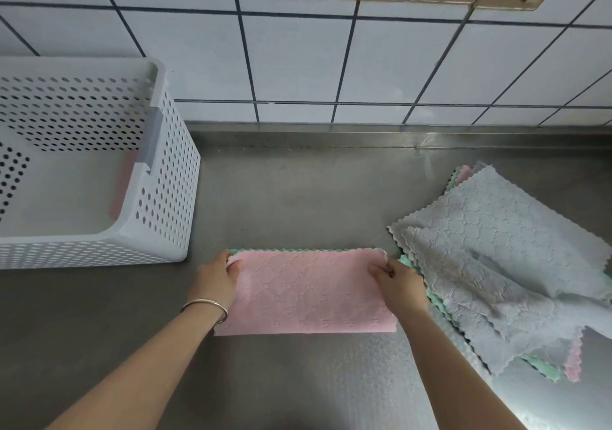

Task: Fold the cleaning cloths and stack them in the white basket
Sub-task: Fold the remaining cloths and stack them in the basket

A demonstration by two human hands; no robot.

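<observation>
A: Starting at the left, what's there?

B: The white perforated plastic basket [159, 178] stands on the grey steel bench [291, 197]. A strip of pink shows inside against its right wall, possibly a cloth already stacked; I can't tell for sure.

A: And the hands?

B: The left hand [217, 280], a thin metal bangle [207, 308] on its wrist, pinches the far-left corner of the pink waffle-textured cleaning cloth [308, 292]. The right hand [399, 284] pinches the far-right corner. The cloth lies between them, folded in half by the look of it, a green edge peeping along its far side.

A: What could go wrong?

B: I'd judge the layers could slip out of line if one corner is let go early, leaving a crooked fold. The right hand also sits just beside the loose pile of grey, green and pink cloths [503, 264], so a sideways pull might drag that pile's edge along.
</observation>
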